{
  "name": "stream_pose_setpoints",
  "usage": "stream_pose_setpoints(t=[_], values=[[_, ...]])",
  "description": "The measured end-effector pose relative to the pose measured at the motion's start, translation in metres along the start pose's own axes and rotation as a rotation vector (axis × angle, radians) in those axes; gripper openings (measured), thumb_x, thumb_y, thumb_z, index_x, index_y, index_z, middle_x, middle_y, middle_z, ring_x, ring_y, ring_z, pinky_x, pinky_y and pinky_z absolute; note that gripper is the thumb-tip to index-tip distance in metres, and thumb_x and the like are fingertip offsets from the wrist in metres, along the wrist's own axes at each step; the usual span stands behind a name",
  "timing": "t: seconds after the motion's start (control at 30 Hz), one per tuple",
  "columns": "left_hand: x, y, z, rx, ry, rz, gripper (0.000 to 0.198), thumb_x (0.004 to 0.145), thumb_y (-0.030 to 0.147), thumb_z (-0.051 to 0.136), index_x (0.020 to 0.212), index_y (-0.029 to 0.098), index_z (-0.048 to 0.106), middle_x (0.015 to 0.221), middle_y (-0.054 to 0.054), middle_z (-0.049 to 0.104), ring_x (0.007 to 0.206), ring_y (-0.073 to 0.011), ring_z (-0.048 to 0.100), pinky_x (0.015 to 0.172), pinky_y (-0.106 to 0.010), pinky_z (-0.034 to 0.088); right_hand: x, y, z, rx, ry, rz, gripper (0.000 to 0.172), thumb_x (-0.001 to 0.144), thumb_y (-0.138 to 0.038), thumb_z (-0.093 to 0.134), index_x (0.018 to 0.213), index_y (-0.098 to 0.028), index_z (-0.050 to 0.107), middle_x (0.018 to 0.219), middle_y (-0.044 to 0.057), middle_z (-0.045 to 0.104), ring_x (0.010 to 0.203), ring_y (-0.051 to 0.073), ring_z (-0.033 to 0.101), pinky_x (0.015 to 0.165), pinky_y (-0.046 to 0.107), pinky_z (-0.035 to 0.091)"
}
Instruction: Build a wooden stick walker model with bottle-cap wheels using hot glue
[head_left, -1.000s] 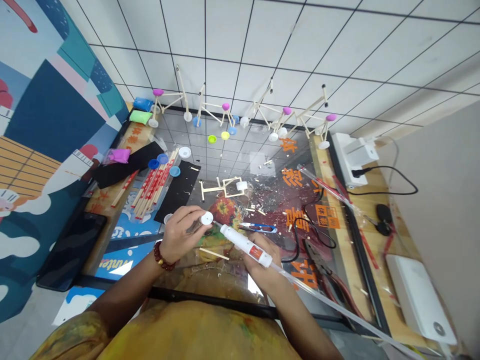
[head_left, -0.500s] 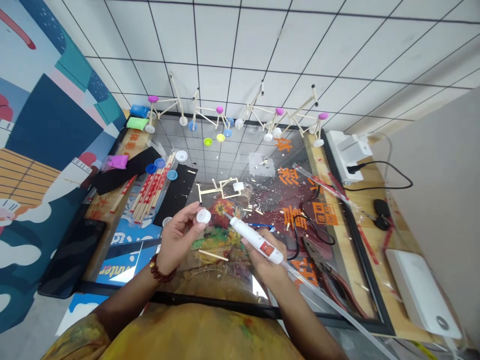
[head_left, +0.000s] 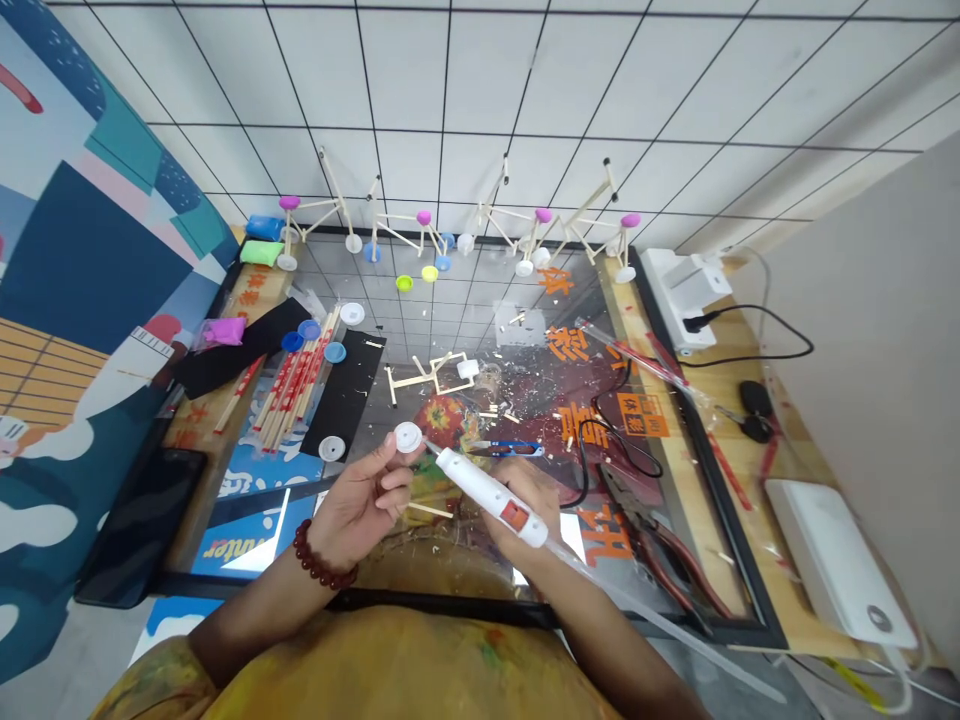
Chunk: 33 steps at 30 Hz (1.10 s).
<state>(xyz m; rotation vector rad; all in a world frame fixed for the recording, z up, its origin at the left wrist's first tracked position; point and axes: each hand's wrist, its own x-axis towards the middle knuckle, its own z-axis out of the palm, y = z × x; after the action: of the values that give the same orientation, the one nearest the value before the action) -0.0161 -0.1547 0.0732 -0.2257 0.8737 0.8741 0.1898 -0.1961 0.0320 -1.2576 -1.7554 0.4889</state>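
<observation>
Between thumb and fingers, my left hand [head_left: 365, 500] pinches a small white bottle cap [head_left: 408, 437], its hollow side toward me. A white hot glue gun [head_left: 491, 495] with a red switch is gripped in my right hand [head_left: 525, 500]. Its metal tip points at the cap's right edge; whether they touch I cannot tell. A long clear glue stick [head_left: 667, 622] trails from its back end. Beyond the hands lies a small frame of glued wooden sticks [head_left: 420, 378] with a white cap on its right end. Blue-handled thread snips [head_left: 510, 449] lie just past the glue gun.
Several stick-and-cap models [head_left: 420, 225] stand along the back wall. At left are chopsticks in red-printed sleeves [head_left: 300, 380], a black strip [head_left: 345, 395] and a phone [head_left: 142, 525]. Pliers [head_left: 667, 550], a power strip [head_left: 679, 300] and a white power bank [head_left: 836, 560] are at right.
My left hand has turned the cap so its hollow side shows. The glue gun has moved slightly left and down, its tip now by the cap. The view has shifted a little.
</observation>
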Motion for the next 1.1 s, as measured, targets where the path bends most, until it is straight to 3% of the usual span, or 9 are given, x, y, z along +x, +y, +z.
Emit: stream_pose_setpoints(t=[0.53, 0.97, 1.1], values=[[0.007, -0.005, -0.007, -0.012, -0.047, 0.005, 0.004, 0.089, 0.009, 0.063, 0.093, 0.010, 0.063, 0.075, 0.000, 0.054, 0.047, -0.0001, 0.041, 0.035, -0.009, 0.031, 0.002, 0.001, 0.005, -0.090, -0.071, -0.033, 0.011, 0.086, -0.017, 0.051, 0.077, -0.023, 0.050, 0.066, 0.000, 0.059, 0.060, 0.016, 0.052, 0.060, 0.030, 0.038], [0.010, -0.008, -0.008, 0.040, -0.068, 0.014, 0.015, 0.081, 0.009, 0.071, 0.094, 0.010, 0.066, 0.074, 0.001, 0.054, 0.049, -0.0003, 0.040, 0.036, -0.009, 0.031, 0.001, 0.003, 0.006, -0.110, -0.091, -0.030, 0.011, 0.087, -0.017, 0.051, 0.078, -0.023, 0.050, 0.067, 0.000, 0.059, 0.062, 0.016, 0.052, 0.061, 0.030, 0.036], [0.012, -0.012, -0.011, 0.078, -0.082, 0.088, 0.029, 0.073, 0.009, 0.078, 0.099, 0.012, 0.068, 0.084, 0.000, 0.060, 0.049, 0.0010, 0.038, 0.036, -0.009, 0.031, 0.000, 0.003, 0.007, -0.107, -0.083, -0.042, 0.011, 0.087, -0.017, 0.051, 0.078, -0.023, 0.050, 0.066, -0.001, 0.058, 0.061, 0.016, 0.051, 0.061, 0.030, 0.036]])
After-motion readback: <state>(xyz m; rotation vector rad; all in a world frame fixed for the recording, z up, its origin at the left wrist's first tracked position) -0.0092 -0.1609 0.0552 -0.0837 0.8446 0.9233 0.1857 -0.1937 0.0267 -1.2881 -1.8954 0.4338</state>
